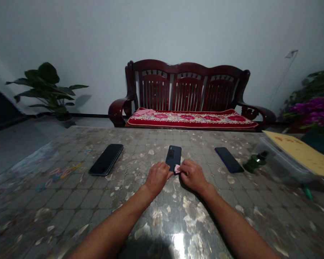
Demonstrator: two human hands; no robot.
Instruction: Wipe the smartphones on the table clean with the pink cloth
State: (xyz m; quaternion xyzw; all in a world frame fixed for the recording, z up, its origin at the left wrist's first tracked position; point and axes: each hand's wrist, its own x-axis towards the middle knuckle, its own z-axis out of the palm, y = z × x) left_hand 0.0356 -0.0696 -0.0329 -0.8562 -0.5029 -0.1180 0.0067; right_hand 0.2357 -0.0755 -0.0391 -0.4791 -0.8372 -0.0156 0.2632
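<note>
A dark smartphone (174, 153) lies on the patterned table in front of me, its camera side facing up. My left hand (158, 176) grips its near left edge with curled fingers. In my right hand (192, 174), a small pink piece of cloth or paper (177, 168) is pinched and rests against the phone's near right corner. To the left lies a black phone (107, 160), which looks thick or stacked on another. A third phone with a blue edge (229, 159) lies to the right, apart from my hands.
Colourful rubber bands (63, 172) lie at the left of the table (97, 208). On the right are a green bottle (256, 161) and a clear plastic box (280, 167) with a yellow sheet (299, 149) on top. Beyond the table stands a wooden bench (187, 68).
</note>
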